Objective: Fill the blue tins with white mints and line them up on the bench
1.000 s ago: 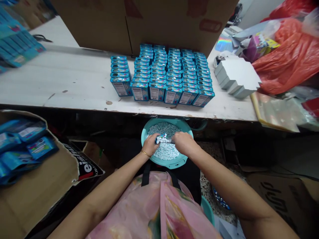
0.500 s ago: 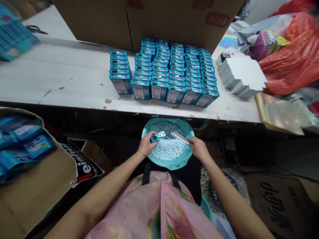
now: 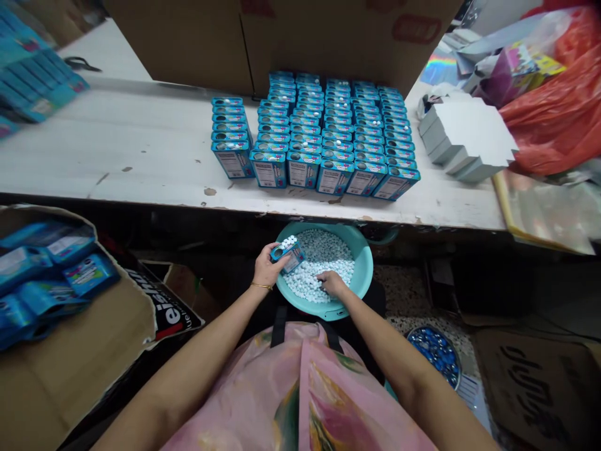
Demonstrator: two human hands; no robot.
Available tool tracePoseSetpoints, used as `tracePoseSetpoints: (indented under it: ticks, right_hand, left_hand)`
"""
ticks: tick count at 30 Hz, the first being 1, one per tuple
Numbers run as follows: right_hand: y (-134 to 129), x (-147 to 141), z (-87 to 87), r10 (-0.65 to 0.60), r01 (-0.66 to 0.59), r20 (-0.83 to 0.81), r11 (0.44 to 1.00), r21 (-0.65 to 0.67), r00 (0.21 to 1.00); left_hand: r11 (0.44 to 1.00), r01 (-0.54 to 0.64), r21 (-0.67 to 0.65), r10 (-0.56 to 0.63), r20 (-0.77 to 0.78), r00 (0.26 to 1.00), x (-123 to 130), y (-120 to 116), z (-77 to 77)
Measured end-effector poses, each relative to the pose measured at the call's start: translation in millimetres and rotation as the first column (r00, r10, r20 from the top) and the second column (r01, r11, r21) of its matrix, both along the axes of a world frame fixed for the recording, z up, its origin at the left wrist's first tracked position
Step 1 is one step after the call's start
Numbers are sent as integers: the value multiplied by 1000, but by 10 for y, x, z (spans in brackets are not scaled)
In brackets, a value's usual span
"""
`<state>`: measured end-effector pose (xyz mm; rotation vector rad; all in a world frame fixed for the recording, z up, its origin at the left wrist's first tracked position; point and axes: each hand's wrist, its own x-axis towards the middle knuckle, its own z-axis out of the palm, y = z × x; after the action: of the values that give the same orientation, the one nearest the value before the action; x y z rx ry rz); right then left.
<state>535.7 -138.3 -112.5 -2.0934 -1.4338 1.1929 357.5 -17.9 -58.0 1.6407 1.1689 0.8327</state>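
Note:
My left hand is closed around a small blue box, tilted over the left side of a turquoise basin. White pellets sit heaped on the box's top, beside a dark round hole. Loose white and pale blue pellets fill much of the basin. My right hand is down in the basin with its fingers curled and their tips among the pellets. Whatever it grips is hidden; no metal tube shows now.
Rows of blue boxes stand on the white table before a large carton. White flat pieces and a red bag lie right. An open carton holds blue boxes at left. Shiny blue pieces fill a floor bowl.
My left hand has moved slightly left and turned the box so its side shows. My right hand has come left and down into the pellets; the metal tube it held is out of sight.

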Motion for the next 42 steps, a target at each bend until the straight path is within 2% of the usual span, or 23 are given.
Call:
tracePoseSetpoints:
  ticks: [3, 5, 10, 13, 15, 18, 21, 25, 27, 30, 34, 38, 42]
  right_hand:
    - [-88, 111, 79, -99, 96, -117, 995, -35, 988]
    - [-165, 179, 218, -147, 141, -154, 989, -49, 977]
    - [-340, 398, 770, -247, 244, -326, 968, -50, 913]
    - [-351, 492, 1088, -239, 247, -361, 969, -23, 901]
    - [-306, 507, 1261, -186, 192, -276, 981, -6, 943]
    - [-191, 465, 1491, 3, -5, 22, 998, 57, 1000]
    - [-63, 361, 1700, 186, -209, 352, 978, 27, 917]
    - [91, 161, 1893, 301, -261, 551, 953, -153, 778]
    - [150, 73, 1952, 317, -253, 586, 948, -191, 746]
    - [165, 44, 2017, 311, -244, 592, 950, -192, 743]
    - [-25, 288, 2030, 237, -221, 559, 970, -96, 795]
    - [-318, 627, 1837, 59, -109, 490, 991, 75, 870]
    - [-456, 721, 1517, -58, 24, 435, 996, 83, 899]
  left_hand:
    - [998, 34, 52, -34, 7, 999, 0, 20, 111]
    - [994, 48, 93, -48, -3, 999, -2, 35, 167]
    - [973, 138, 184, -124, -82, 989, 45, 14, 153]
    - [945, 240, 222, -207, -160, 965, 116, -57, 82]
    - [918, 308, 252, -254, -225, 941, 169, -115, 41]
    - [888, 377, 264, -291, -315, 904, 234, -196, 13]
    - [876, 413, 248, -309, -367, 877, 269, -250, 4]
    - [867, 425, 260, -316, -373, 872, 292, -269, -43]
    - [866, 426, 262, -318, -368, 874, 302, -264, -78]
    - [875, 409, 260, -313, -340, 887, 292, -251, -99]
    - [910, 346, 229, -307, -191, 932, 198, -226, -50]
    - [961, 259, 94, -261, 8, 965, 146, -207, -36]
    - [979, 206, 2, -203, 162, 966, 278, -225, -100]
